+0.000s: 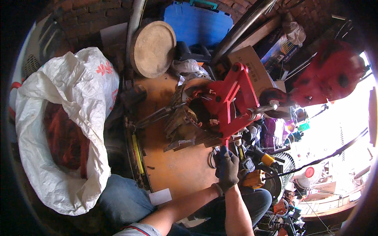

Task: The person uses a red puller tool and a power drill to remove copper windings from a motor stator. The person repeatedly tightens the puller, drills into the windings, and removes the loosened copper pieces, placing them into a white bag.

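Observation:
My left hand [220, 186] and my right hand [231, 168], both in dark work gloves, meet just below a red metal frame [235, 103]. The right one's fingers are closed; what they hold, if anything, is hidden. Most of the left one lies behind or under the right, so its fingers do not show. The frame's lower tip ends right above the gloved fingertips. Behind the frame, a round finned metal housing [179, 128] with a dark opening rests on the orange-brown tabletop [173, 169]. A black looped handle [212, 158] lies left of my hands.
A white woven sack [35, 157] with reddish material stands at the left. Along the far side are a round board [154, 49], a blue case [199, 21] and a cardboard box [250, 65]. At the right are a yellow-and-black corded tool [254, 179], a large red object [328, 74] and a fan [310, 173].

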Tool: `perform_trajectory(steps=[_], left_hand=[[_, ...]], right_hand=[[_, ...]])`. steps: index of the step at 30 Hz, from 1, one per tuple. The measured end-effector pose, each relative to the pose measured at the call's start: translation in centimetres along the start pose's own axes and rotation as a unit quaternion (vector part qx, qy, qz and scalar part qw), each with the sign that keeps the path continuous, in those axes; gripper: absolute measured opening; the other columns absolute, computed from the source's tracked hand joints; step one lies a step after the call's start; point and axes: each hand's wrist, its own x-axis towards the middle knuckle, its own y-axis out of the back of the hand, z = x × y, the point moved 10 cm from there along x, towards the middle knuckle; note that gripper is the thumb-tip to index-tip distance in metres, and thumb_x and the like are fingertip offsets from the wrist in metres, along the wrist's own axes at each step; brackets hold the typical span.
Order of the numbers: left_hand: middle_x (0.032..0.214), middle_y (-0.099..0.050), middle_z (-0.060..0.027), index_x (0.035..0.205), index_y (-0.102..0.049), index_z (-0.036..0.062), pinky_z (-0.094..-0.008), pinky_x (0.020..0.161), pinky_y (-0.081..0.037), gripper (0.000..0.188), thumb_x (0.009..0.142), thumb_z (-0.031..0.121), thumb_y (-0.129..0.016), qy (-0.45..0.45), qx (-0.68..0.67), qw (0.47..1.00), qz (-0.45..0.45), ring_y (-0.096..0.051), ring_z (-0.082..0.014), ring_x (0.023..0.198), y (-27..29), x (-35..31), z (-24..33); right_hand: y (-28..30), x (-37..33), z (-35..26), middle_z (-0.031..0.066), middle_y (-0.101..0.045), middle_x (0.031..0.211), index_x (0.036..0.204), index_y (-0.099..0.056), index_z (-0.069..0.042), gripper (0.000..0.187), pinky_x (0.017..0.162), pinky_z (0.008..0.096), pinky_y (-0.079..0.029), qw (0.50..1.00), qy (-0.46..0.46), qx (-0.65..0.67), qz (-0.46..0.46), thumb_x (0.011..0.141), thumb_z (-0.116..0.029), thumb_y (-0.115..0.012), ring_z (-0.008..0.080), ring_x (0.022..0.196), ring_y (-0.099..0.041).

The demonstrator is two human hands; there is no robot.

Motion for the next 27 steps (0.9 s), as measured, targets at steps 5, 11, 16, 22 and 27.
perform_trajectory(steps=[5,11,16,22,27], left_hand=[[0.152,-0.042,-0.0130,0.151,-0.037,0.0134,-0.0421,0.117,-0.028,0.060,0.098,0.038,-0.055,-0.008,-0.021,1.000,-0.005,-0.039,-0.0296,0.140,-0.4,0.1,-0.1],[0.154,-0.041,-0.0122,0.152,-0.036,0.0139,-0.0418,0.119,-0.026,0.060,0.100,0.038,-0.053,-0.011,-0.038,0.999,0.002,-0.037,-0.0289,0.142,0.3,0.0,-0.3],[0.155,-0.039,-0.0115,0.153,-0.035,0.0144,-0.0416,0.120,-0.025,0.059,0.101,0.037,-0.052,-0.009,-0.060,0.998,-0.004,-0.036,-0.0284,0.144,-0.4,-0.1,-0.1],[0.157,-0.038,-0.0107,0.154,-0.033,0.0149,-0.0413,0.122,-0.023,0.059,0.102,0.037,-0.050,-0.015,-0.077,0.997,0.002,-0.034,-0.0278,0.146,-0.4,-0.1,0.3],[0.159,-0.036,-0.0100,0.155,-0.032,0.0154,-0.0410,0.123,-0.022,0.058,0.104,0.037,-0.049,-0.026,-0.087,0.996,0.005,-0.032,-0.0273,0.148,-0.3,-0.5,0.6]], right_hand=[[0.3,0.0,0.2,-0.0061,-0.049,0.065,0.081,-0.058,-0.014,0.039,0.038,0.0227,-0.026,1.000,0.006,0.013,0.011,0.102,-0.047,-0.057,0.0036,0.045,-0.037],[-0.6,0.3,-1.0,-0.0053,-0.049,0.062,0.081,-0.060,-0.011,0.041,0.038,0.0225,-0.025,1.000,0.006,0.008,0.000,0.102,-0.047,-0.058,0.0041,0.043,-0.037],[-0.5,0.3,-1.7,-0.0057,-0.049,0.061,0.082,-0.063,-0.009,0.042,0.039,0.0227,-0.027,0.999,-0.023,-0.006,0.047,0.101,-0.047,-0.060,0.0035,0.045,-0.039],[0.5,0.9,-3.8,-0.0046,-0.055,0.065,0.085,-0.068,-0.006,0.041,0.044,0.0232,-0.032,0.993,0.011,-0.101,0.062,0.101,-0.043,-0.060,0.0041,0.051,-0.044],[2.5,1.0,-3.7,-0.0030,-0.060,0.070,0.086,-0.070,-0.003,0.037,0.052,0.0243,-0.037,0.988,-0.003,-0.122,0.098,0.102,-0.036,-0.062,0.0056,0.059,-0.050]])
